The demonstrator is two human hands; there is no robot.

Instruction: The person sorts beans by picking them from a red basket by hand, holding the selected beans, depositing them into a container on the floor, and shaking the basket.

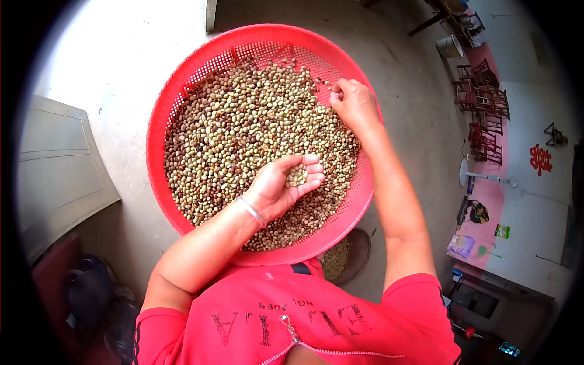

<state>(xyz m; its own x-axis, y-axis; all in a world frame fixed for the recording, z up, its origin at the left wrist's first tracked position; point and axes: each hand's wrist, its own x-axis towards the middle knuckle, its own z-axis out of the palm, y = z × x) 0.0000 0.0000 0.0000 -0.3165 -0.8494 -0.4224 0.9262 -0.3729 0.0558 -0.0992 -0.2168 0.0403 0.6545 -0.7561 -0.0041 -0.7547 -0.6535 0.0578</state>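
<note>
A wide red plastic basket (163,207) with a mesh wall holds a large heap of small oval beans (243,121), greenish, tan and dark brown. Over the front part of the heap, my left hand (283,185) is cupped palm up around a few pale beans (296,177); a bracelet circles its wrist. My right hand (354,102) is at the basket's right side, above the edge of the heap. Its thumb and fingers are pinched together, and what they hold, if anything, is too small to make out. Several dark beans (322,81) lie near its fingertips.
A round container (359,258) with more small beans stands on the floor below the basket's front edge. A pale panel (64,161) is at the left. Red wooden chairs (483,100), a white bucket (450,47) and a white fan (465,173) line the right wall.
</note>
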